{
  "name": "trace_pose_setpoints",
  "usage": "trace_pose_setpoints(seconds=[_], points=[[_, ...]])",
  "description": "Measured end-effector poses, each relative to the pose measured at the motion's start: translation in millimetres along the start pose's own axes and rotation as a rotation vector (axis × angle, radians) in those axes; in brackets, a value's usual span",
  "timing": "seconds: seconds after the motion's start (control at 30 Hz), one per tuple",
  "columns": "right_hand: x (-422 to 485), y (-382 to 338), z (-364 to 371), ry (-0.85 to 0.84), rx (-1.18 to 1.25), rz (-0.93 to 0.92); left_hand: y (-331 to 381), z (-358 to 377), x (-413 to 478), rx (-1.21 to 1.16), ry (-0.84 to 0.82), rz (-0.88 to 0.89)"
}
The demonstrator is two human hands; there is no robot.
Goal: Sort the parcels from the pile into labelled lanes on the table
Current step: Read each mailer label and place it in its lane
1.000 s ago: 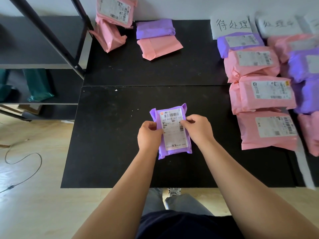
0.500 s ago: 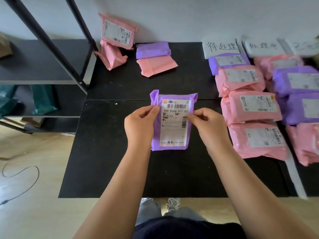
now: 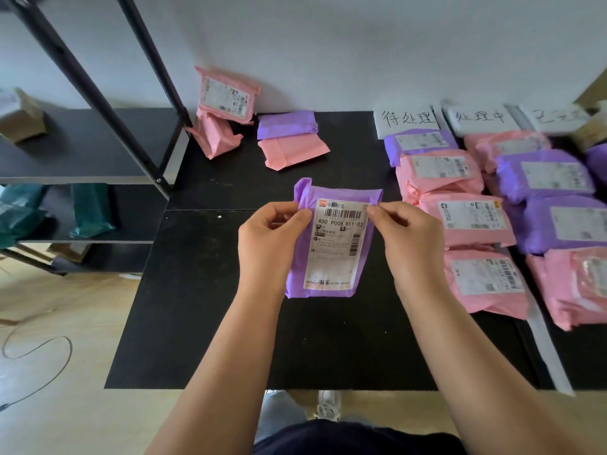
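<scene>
Head view: the soft purple plastic parcel (image 3: pixel 338 192) has come up off the black table (image 3: pixel 213 323). The left hand (image 3: pixel 269 239) and right hand (image 3: pixel 409 239) pinch its top edges, one each side. Next, I think, reading its white label (image 3: pixel 335 249) tells where it goes.

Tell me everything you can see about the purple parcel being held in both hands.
The purple parcel is a soft-looking, crinkled plastic mailer with a white shipping label facing the camera, printed with barcodes and "400 P008 D11-03". Left hand and right hand pinch its upper sides, over the black table.
</scene>
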State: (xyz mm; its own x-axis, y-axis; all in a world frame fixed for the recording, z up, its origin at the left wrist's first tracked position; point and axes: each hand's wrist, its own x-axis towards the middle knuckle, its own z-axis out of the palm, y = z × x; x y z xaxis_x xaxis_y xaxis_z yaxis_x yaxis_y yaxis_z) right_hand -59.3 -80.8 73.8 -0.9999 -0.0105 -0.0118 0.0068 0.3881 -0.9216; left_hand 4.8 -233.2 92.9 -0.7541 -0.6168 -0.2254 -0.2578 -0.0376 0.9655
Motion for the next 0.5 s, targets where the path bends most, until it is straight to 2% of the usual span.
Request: trace_pose_setpoints(seconds=[0.23,0.5], points=[[-6,-13,-6,0.016,0.023,-0.015,11,1,-7,-0.091,-0.002,-0.005],[-12,-40,1,0.030,0.046,-0.002,29,-21,8,-0.092,0.003,-0.046]])
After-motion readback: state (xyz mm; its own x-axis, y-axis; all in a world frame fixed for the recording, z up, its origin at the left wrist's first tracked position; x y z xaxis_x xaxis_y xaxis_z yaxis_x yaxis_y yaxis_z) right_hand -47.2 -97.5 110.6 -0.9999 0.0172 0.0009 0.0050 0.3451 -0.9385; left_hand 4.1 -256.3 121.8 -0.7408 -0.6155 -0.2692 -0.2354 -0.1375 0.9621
